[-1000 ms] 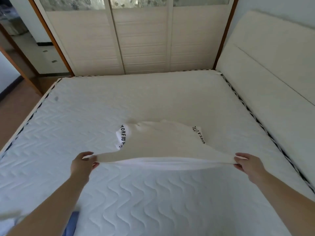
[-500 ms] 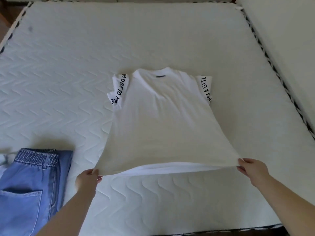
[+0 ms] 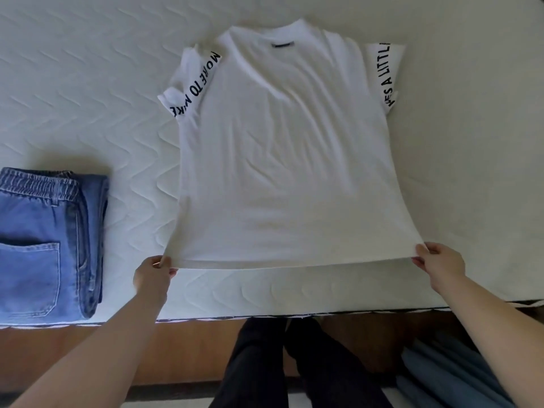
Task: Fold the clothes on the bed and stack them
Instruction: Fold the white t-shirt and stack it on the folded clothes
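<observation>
left hand [image 3: 153, 273] pinches the near-left hem corner of the white t-shirt [image 3: 282, 148], thumb on top, fingers curled under the edge. right hand [image 3: 438, 262] does the same at the near-right hem corner, thumb over the fabric, fingers tucked below. both grips closed on cloth, hem pulled taut in a straight line between them and lifted slightly off the mattress [image 3: 88, 69]. count: two hands, two bare forearms, one t-shirt, one pair of folded jeans [image 3: 47, 245]. shirt is spread out in the middle of the bed, collar at the far end, hem nearest the person. two short sleeves, each with black lettering; left sleeve [image 3: 191, 83] is crumpled and partly folded over itself, right sleeve [image 3: 384, 75] lies flatter. light wrinkles across the body. jeans sit folded on the mattress to the left of the shirt, apart from it, at the near edge of the bed, waistband far, back pocket up. forearms come in from the bottom corners, angled inward and up, wrists roughly level with each other. dark trouser legs [image 3: 294, 363] below the bed edge, wooden floor [image 3: 191, 348] under them, blue fabric [image 3: 450, 375] at lower right, can't tell what it is.
</observation>
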Demonstrator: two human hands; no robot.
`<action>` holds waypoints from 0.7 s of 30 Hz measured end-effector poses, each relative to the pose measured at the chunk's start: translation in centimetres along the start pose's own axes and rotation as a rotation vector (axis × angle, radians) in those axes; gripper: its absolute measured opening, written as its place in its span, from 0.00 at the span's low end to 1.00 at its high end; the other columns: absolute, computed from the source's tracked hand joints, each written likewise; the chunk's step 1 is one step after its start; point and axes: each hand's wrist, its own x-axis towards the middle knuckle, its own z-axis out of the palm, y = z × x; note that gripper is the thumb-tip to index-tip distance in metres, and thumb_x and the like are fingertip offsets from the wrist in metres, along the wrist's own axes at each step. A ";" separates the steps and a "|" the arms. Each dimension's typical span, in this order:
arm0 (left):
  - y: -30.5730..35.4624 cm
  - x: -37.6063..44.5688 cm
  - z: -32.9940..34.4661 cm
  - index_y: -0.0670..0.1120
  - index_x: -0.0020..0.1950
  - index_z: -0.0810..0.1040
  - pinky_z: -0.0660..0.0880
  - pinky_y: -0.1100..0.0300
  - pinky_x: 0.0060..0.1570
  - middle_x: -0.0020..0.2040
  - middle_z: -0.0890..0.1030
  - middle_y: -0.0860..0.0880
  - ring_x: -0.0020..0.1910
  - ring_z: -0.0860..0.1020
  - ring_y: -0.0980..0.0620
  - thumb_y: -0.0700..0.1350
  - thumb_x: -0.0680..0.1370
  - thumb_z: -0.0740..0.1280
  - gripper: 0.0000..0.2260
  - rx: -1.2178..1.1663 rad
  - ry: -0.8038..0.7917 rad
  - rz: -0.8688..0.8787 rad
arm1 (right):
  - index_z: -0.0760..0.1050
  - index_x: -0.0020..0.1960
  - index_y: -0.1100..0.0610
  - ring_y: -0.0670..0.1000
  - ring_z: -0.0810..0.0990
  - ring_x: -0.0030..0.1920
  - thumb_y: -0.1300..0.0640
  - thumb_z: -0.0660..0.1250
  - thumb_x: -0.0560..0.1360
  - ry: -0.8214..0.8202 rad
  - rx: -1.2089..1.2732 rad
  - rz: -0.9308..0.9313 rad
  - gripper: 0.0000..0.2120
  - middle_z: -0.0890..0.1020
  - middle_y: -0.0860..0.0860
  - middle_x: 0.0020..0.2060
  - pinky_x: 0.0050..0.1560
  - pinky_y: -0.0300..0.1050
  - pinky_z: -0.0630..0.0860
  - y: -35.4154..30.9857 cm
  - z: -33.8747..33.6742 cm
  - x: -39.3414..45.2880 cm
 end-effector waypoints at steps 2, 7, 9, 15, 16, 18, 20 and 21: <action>-0.8 -0.3 0.0 0.44 0.53 0.78 0.74 0.57 0.38 0.39 0.82 0.48 0.41 0.83 0.47 0.45 0.79 0.66 0.06 0.005 -0.020 -0.004 | 0.76 0.59 0.66 0.52 0.79 0.37 0.62 0.68 0.78 -0.005 -0.024 -0.022 0.11 0.79 0.60 0.51 0.37 0.34 0.80 0.8 -0.2 0.2; -1.4 -0.4 0.5 0.43 0.54 0.78 0.74 0.60 0.36 0.40 0.83 0.48 0.41 0.83 0.48 0.45 0.80 0.67 0.06 -0.001 -0.041 -0.018 | 0.76 0.59 0.64 0.52 0.80 0.38 0.63 0.67 0.78 -0.027 -0.057 -0.050 0.11 0.79 0.59 0.50 0.37 0.34 0.80 2.1 0.2 0.5; -1.7 -0.2 0.6 0.43 0.55 0.78 0.76 0.60 0.37 0.41 0.83 0.47 0.41 0.83 0.48 0.45 0.80 0.67 0.07 0.024 -0.043 -0.016 | 0.76 0.58 0.61 0.50 0.81 0.37 0.61 0.67 0.79 -0.003 -0.102 -0.077 0.08 0.80 0.57 0.49 0.37 0.35 0.80 2.4 0.3 0.3; -3.5 0.2 0.4 0.44 0.53 0.78 0.76 0.52 0.48 0.39 0.83 0.49 0.46 0.84 0.44 0.45 0.79 0.66 0.06 0.101 -0.044 -0.007 | 0.77 0.52 0.56 0.49 0.83 0.35 0.57 0.66 0.79 0.008 -0.329 -0.174 0.04 0.84 0.57 0.44 0.35 0.28 0.75 4.7 -0.2 0.3; -3.8 0.1 0.4 0.44 0.53 0.78 0.77 0.51 0.47 0.39 0.83 0.49 0.46 0.84 0.43 0.45 0.79 0.65 0.06 0.124 -0.044 0.000 | 0.77 0.53 0.58 0.51 0.82 0.36 0.57 0.66 0.79 -0.004 -0.355 -0.172 0.06 0.83 0.58 0.45 0.38 0.31 0.77 5.1 -0.3 0.4; -4.2 -0.1 0.3 0.43 0.55 0.78 0.76 0.51 0.44 0.40 0.83 0.48 0.43 0.82 0.44 0.46 0.80 0.66 0.08 0.232 -0.036 0.045 | 0.77 0.55 0.62 0.56 0.82 0.40 0.57 0.66 0.79 -0.017 -0.452 -0.189 0.10 0.83 0.57 0.46 0.48 0.45 0.78 5.4 -0.2 0.3; -4.2 -0.5 0.2 0.44 0.57 0.78 0.75 0.53 0.41 0.45 0.83 0.46 0.41 0.79 0.45 0.46 0.79 0.67 0.09 0.355 0.001 0.098 | 0.77 0.58 0.61 0.59 0.80 0.49 0.56 0.67 0.77 0.027 -0.600 -0.257 0.12 0.82 0.55 0.49 0.50 0.48 0.73 4.9 -0.1 -0.1; -3.9 -0.7 0.3 0.45 0.59 0.77 0.75 0.51 0.44 0.52 0.82 0.44 0.45 0.79 0.43 0.44 0.79 0.68 0.10 0.389 0.034 0.111 | 0.76 0.60 0.60 0.60 0.79 0.52 0.57 0.68 0.76 0.070 -0.634 -0.282 0.13 0.81 0.56 0.51 0.51 0.48 0.71 4.5 0.2 -0.5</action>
